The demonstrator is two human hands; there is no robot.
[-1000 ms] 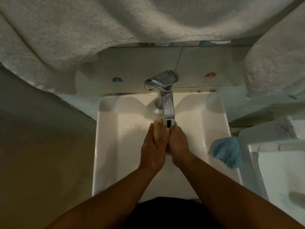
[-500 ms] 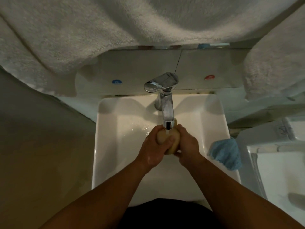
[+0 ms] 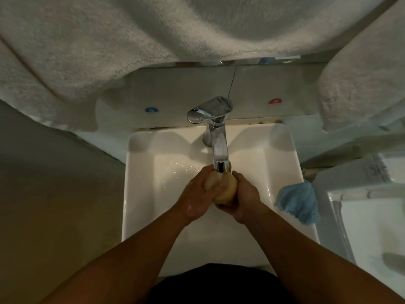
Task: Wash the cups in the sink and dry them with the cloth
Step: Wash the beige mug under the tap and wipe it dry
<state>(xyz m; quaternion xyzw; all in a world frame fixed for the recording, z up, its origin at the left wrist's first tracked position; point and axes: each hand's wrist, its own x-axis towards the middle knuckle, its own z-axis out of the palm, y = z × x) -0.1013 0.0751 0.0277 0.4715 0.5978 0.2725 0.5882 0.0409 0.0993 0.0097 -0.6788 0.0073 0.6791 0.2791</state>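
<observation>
Water from the chrome tap [image 3: 219, 150] runs onto a tan rounded cup [image 3: 226, 189] over the white rectangular sink [image 3: 140, 194]; left hand [image 3: 197, 198] and right hand [image 3: 245, 200] grasp it together; blue cloth [image 3: 298, 202] lies on the sink's right edge.

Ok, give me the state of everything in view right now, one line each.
cup: tan, held under the faucet, water running onto it.
left hand: wet, grips the cup.
right hand: grips the cup from the other side.
faucet: running.
blue cloth: crumpled on the sink's right rim, unused.
sink: wet, droplets left of the faucet.
</observation>
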